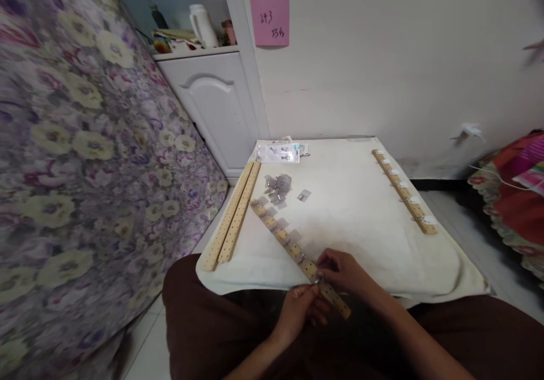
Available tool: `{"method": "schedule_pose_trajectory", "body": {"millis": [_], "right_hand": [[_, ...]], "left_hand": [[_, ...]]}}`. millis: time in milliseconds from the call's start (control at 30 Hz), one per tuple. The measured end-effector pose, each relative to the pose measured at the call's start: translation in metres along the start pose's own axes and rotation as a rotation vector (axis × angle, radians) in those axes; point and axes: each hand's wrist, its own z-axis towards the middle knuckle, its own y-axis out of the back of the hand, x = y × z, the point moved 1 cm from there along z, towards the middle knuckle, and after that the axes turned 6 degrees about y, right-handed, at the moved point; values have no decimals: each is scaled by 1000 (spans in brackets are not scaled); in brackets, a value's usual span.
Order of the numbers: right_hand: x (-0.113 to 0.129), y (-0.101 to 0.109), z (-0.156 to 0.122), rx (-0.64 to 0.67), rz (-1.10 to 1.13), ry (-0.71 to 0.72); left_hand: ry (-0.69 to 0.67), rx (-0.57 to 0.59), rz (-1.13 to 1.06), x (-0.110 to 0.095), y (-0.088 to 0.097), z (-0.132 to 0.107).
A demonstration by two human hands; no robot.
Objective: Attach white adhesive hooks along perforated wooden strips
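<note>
A narrow wooden strip with rows of holes (293, 248) slants across the near edge of the table, its lower end out over my lap. Small metal pieces with clear plastic tabs sit along its upper part. My left hand (297, 307) grips the strip from below near that lower end. Above it, my right hand (342, 269) is closed at the strip's surface, fingertips pinched around something small that I cannot make out. Beyond the strip lies a pile of small clear plastic tabs with metal bits (278, 187), and one single tab (304, 195) lies beside it.
Two bare perforated wooden strips (233, 212) lie along the table's left edge. On the right is another strip (406, 195) carrying several white round pieces. Clear packets (277, 153) lie at the back of the cream-covered table (340, 198). A floral curtain (106, 159) hangs at left.
</note>
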Motion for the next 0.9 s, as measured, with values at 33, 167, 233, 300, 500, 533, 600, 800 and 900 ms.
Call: {"method": "schedule_pose_trajectory", "body": {"millis": [33,167,233,300,500,533,600,800,900], "right_hand": [[-1,0,0,-7,3,-7],[-3,-1,2,-6,29,-46],[-3,0,3,-8,40,-55],[-3,0,4,-13,42,-62],[-4,0,5,-13,18,-76],[-5,0,5,-16,18,-70],[-5,-1,3,-22,34,-55],[-1,8,-5,-43,141,-9],[-3,18,-16,-93,181,-81]], "left_hand": [[1,-1,0,0,0,0],[3,-6,-5,0,0,1],[-1,-9,-10,0,0,0],[-5,-10,-14,-1,0,-1],[-8,-7,-11,0,1,-1],[-7,-6,-13,1,1,0],[-4,-5,-25,2,0,1],[11,11,-62,6,2,1],[6,36,-68,7,3,0]]}}
